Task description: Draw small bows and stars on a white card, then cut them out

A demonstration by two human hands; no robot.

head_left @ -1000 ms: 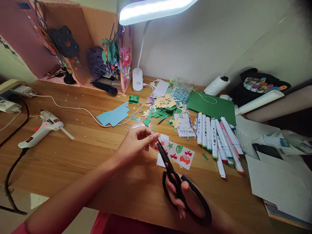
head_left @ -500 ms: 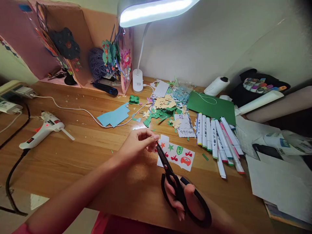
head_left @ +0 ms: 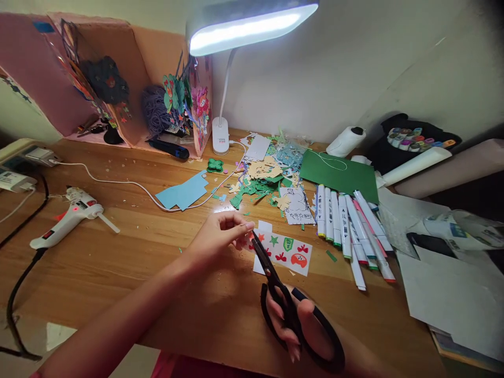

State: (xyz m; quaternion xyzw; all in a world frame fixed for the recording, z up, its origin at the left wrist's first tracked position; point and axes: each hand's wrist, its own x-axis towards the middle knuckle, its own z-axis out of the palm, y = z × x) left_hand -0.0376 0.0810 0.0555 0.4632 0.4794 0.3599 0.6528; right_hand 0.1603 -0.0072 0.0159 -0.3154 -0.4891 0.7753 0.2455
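Note:
My right hand [head_left: 284,320] has its thumb and fingers through the handles of black scissors [head_left: 269,272]. The narrow blades point up and left and look nearly closed. At their tips, my left hand [head_left: 224,231] pinches with thumb and forefinger; whatever is between them is too small to make out. Under the blades and beyond them lies a white paper strip [head_left: 285,257] with coloured drawings: red bows, a green star, a green badge and an orange-red round figure. Its left end is hidden by my left fingers. Another white piece of paper [head_left: 265,226] shows beneath the strip.
Paper scraps [head_left: 263,184] are heaped behind my hands, beside a line-drawn card [head_left: 296,207]. Markers [head_left: 346,226] and green card [head_left: 340,170] lie right. Left are blue paper [head_left: 185,191], a cable and a glue gun [head_left: 71,218]. A lamp [head_left: 252,29] hangs overhead.
The view has tilted up slightly, so most things sit a little lower. Both hands and the scissors keep almost the same pose. A small pale scrap now shows by the strip's lower edge.

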